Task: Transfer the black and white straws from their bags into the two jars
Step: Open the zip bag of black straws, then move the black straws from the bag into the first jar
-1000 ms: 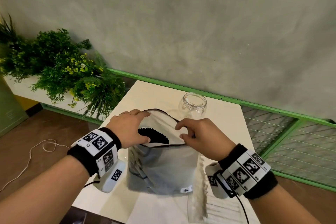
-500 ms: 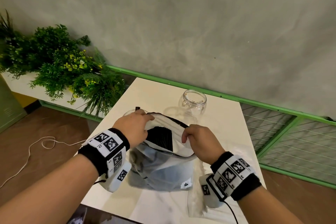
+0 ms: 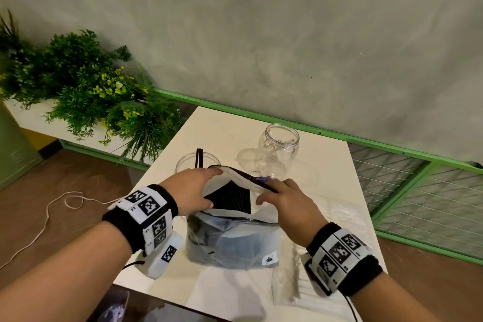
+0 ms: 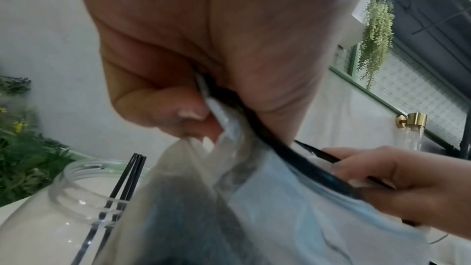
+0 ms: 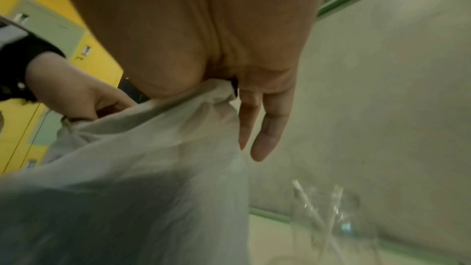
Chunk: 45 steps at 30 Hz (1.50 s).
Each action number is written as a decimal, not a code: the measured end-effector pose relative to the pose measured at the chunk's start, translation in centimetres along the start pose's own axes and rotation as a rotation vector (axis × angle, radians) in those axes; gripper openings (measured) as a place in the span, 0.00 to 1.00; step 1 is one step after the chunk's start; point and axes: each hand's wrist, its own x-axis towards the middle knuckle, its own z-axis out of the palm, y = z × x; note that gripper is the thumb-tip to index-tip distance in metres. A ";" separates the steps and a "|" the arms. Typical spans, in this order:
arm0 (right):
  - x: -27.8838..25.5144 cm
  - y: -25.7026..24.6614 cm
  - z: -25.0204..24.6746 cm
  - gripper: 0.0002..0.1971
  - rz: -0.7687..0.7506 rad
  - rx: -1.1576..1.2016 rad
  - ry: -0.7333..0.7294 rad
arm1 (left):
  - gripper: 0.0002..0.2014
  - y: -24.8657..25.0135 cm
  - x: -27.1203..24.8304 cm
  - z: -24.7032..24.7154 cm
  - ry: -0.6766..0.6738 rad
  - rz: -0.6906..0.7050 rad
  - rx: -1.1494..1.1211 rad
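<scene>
Both hands pinch the rim of the frosted plastic zip bag (image 3: 232, 240), left hand (image 3: 192, 189) and right hand (image 3: 283, 202) spreading its mouth, probably to reach the black straws (image 3: 230, 197) between them; beyond the left grip, a clear glass jar (image 4: 76, 205) holds three.

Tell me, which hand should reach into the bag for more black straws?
Probably the right hand. The left hand pinches the bag rim nearest the jar already holding black straws, steadying the mouth. The right hand grips only the far rim and could let go.
</scene>
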 end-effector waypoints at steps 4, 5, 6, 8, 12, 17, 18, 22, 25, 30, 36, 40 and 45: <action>0.5 0.3 2.0 0.17 0.058 0.518 0.175 | 0.43 0.7 0.0 0.6 -0.017 -0.004 -0.006; 0.4 0.2 2.3 0.15 0.092 0.538 0.187 | 0.45 0.8 0.0 0.8 -0.017 -0.008 -0.012; 0.4 0.2 2.6 0.15 0.105 0.532 0.176 | 0.46 0.9 0.1 1.0 -0.016 -0.015 -0.018; 0.3 -0.2 2.8 0.17 0.085 0.425 0.089 | 0.48 0.9 0.2 1.5 -0.022 -0.035 -0.012; 0.3 -0.9 2.8 0.25 0.098 0.079 -0.123 | 0.48 0.7 0.4 2.1 -0.023 -0.069 0.048; 0.3 0.5 3.6 0.24 0.180 0.257 -0.068 | 0.44 0.0 0.4 2.2 -0.011 -0.105 0.072; 0.3 0.7 3.7 0.24 0.213 0.307 -0.070 | 0.42 -0.1 0.3 2.1 -0.012 -0.102 0.065; -0.2 0.6 4.6 0.16 0.309 0.448 -0.060 | 0.34 -0.2 0.1 1.9 0.009 -0.084 0.056; -0.6 0.3 5.7 0.23 0.318 0.489 -0.019 | 0.27 0.1 0.2 1.8 0.049 -0.073 0.075; -0.3 -0.6 6.1 0.38 0.308 0.657 0.025 | 0.17 0.1 0.3 2.1 0.007 -0.017 -0.099; 1.1 -0.6 7.3 0.36 0.316 1.048 0.086 | 0.12 -0.5 0.0 3.3 0.019 0.020 -0.392; 1.9 -0.9 7.2 0.32 0.312 1.096 -0.024 | 0.08 -1.1 0.0 4.1 0.010 -0.076 -0.672; 2.3 -0.4 8.0 0.35 0.283 1.156 -0.034 | 0.05 -2.4 0.2 4.7 0.024 -0.141 -0.827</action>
